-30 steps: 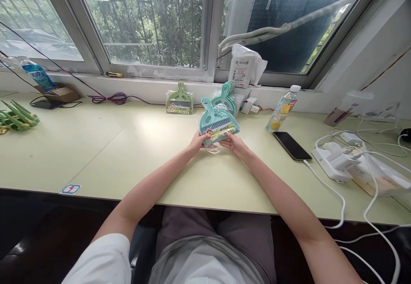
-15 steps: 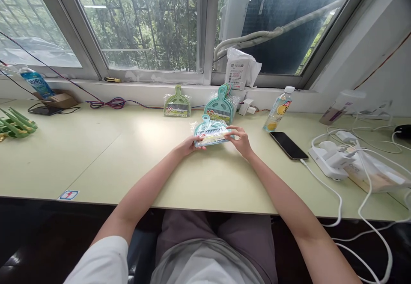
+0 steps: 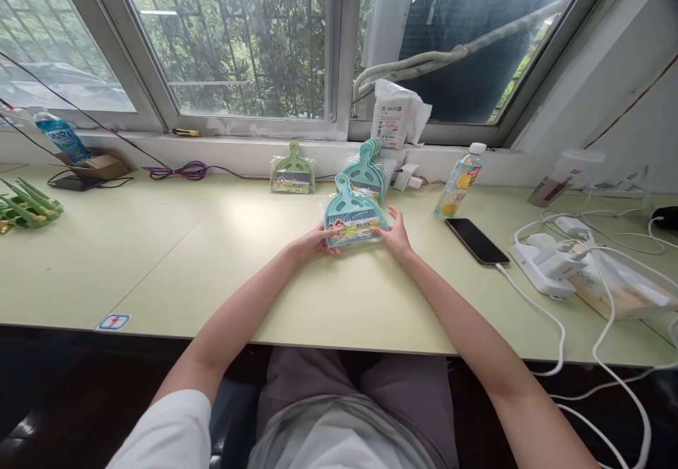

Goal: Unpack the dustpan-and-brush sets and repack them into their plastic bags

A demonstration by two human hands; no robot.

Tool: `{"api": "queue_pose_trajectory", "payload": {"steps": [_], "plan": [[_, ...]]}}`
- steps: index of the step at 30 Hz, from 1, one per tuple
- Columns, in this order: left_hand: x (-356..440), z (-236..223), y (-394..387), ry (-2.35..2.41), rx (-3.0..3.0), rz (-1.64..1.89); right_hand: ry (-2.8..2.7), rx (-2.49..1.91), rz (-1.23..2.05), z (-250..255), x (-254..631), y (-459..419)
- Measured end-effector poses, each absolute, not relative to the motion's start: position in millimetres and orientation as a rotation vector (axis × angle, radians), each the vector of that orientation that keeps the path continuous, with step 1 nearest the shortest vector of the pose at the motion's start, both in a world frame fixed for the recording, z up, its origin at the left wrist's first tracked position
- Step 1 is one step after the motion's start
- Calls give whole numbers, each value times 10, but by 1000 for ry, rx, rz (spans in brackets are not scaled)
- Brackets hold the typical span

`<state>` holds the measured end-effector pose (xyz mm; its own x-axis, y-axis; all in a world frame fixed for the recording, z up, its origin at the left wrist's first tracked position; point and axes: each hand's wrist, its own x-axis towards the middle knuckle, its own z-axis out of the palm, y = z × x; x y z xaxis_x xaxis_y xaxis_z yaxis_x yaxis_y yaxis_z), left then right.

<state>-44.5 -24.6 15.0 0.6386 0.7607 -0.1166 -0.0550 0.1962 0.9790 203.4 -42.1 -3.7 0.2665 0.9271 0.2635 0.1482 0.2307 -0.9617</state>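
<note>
A turquoise plastic dustpan-and-brush set in clear film point(image 3: 350, 205) is held by both hands over the middle of the pale yellow-green worktop point(image 3: 185, 271), nearer its rear edge than its front edge, handle pointing away from the person; the left hand point(image 3: 311, 241) grips the lower left corner, thumb across the front and fingers underneath; the right hand point(image 3: 396, 237) pinches the lower right corner, thumb on the front, with a forefinger raised apart from it; the handle and most of the pan rise beyond the two grips.

A printed label point(image 3: 356, 231) crosses the bottom of the set, partly under both thumbs; it carries dark characters too small to read surely, with a red picture at its left end; a green dustpan-and-brush set point(image 3: 293, 172) near the worktop's rear edge has a similar label, and a row of wrapped sets, turquoise in front point(image 3: 365, 165), stands just behind the held one.

Toward the right, a clear bottle with a white cap point(image 3: 460, 183) shows yellow fruit and a red patch, its lettering unclear; a soft plastic-wrapped pack point(image 3: 609, 289) reads roughly "oce"; a sticker at the worktop's front edge point(image 3: 113, 323) bears a red arrow in a blue frame.
</note>
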Motion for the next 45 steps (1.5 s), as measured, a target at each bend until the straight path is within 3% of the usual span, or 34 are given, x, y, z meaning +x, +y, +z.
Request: {"api": "queue_pose_trajectory", "payload": {"steps": [5, 12, 22, 32, 45], "plan": [[-426, 209, -292, 753, 1288, 685, -1124, -1191, 1169, 1, 2067, -427], [-322, 204, -381, 668, 1430, 965, -926, -1175, 1113, 10, 2117, -412], [-288, 30, -150, 1024, 1381, 1193, -1104, -1175, 1097, 80, 2089, -436], [-381, -34, 167, 1295, 1751, 1332, -1484, -1267, 454, -71, 2122, -208], [50, -103, 1327, 1558, 1975, 1335, -1393, -1502, 40, -172, 2049, 701]]}}
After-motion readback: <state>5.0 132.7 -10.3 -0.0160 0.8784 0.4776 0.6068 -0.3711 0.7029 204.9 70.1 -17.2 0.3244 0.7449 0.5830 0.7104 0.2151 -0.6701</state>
